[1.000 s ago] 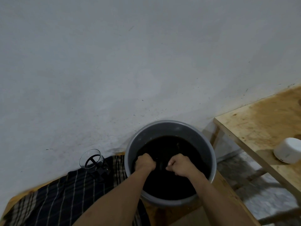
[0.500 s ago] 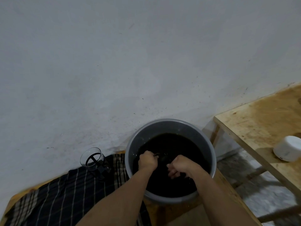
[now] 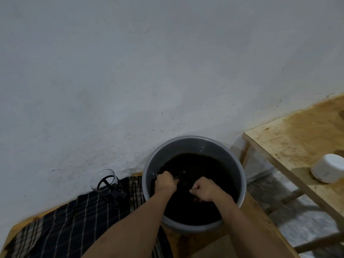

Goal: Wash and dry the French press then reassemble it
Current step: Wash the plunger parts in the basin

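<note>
French press carafe [image 3: 108, 185] upright on checked cloth [image 3: 70, 220], both hands' fingers curled in basin [image 3: 240, 175], contents unseen.

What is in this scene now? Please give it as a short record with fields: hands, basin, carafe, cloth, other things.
left hand: in the basin, fingers curled on a dark part that is hard to make out
right hand: in the basin, fingers curled, partly under water
basin: grey, round, holds dark water
glass carafe: upright on the cloth, left of the basin
cloth: dark, striped
white container: on the wooden table at right
</note>
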The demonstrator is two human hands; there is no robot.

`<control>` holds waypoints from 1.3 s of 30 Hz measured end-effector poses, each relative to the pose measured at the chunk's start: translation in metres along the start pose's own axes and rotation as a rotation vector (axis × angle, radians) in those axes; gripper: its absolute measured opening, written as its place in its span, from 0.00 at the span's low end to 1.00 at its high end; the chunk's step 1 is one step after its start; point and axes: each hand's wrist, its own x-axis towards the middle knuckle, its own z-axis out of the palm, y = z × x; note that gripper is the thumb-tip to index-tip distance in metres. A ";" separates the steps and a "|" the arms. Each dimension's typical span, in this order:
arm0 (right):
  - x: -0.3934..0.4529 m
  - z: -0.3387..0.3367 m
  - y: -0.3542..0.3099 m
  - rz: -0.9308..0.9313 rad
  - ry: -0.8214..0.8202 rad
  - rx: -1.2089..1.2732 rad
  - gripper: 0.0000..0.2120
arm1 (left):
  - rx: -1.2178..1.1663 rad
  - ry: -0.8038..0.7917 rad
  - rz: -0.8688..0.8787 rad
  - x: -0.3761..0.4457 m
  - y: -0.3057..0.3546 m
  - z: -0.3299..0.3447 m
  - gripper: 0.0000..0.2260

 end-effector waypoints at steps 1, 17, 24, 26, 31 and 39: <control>0.000 0.002 0.000 -0.047 0.055 -0.107 0.09 | 0.019 0.020 -0.003 -0.001 0.000 -0.002 0.15; -0.006 0.002 -0.004 -0.122 0.166 -0.318 0.06 | -0.067 -0.020 -0.094 -0.001 0.003 -0.003 0.13; -0.003 -0.003 0.001 -0.006 0.045 0.021 0.12 | -0.139 -0.093 -0.066 -0.003 0.005 -0.002 0.14; -0.005 -0.004 0.001 0.008 -0.061 0.071 0.12 | -0.051 -0.091 -0.078 -0.002 0.003 -0.005 0.16; -0.006 -0.002 0.001 0.003 -0.089 0.043 0.13 | -0.049 -0.126 -0.062 -0.002 0.003 -0.004 0.14; -0.009 -0.003 0.001 -0.062 0.159 -0.200 0.06 | -0.126 -0.122 -0.096 -0.007 0.003 -0.002 0.14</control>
